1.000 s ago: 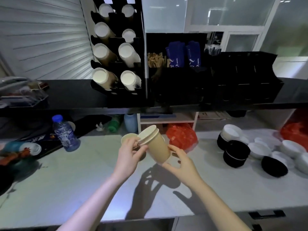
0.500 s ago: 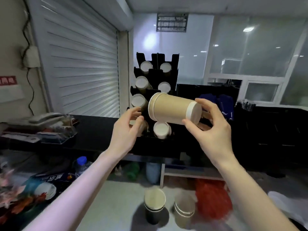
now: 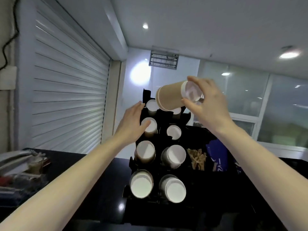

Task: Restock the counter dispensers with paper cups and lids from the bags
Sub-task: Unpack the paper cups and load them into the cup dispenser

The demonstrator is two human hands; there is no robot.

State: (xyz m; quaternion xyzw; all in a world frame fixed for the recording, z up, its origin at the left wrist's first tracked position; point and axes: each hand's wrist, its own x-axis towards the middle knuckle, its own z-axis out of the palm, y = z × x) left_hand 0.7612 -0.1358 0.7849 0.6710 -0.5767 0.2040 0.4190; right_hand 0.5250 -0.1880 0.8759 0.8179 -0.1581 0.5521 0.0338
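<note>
My right hand (image 3: 208, 104) grips a short stack of brown paper cups (image 3: 170, 96) by its base, tilted with the rims pointing down-left at the top right slot of the black cup dispenser (image 3: 158, 164). The dispenser stands on the black counter and holds two columns of cup stacks, white bases facing me. My left hand (image 3: 131, 122) lies with straight fingers against the dispenser's upper left side, the thumb touching the second cup stack (image 3: 149, 126) in the left column.
A black organizer with wooden stirrers (image 3: 197, 158) and blue packets (image 3: 217, 158) stands right of the dispenser. Clutter and a clear box (image 3: 21, 167) sit on the counter (image 3: 93, 189) at far left. A white roller shutter (image 3: 66, 90) fills the left wall.
The view has tilted upward. My right hand lifted the brown cup stack higher, to the dispenser's top right slot. My left hand moved onto the dispenser's upper left side.
</note>
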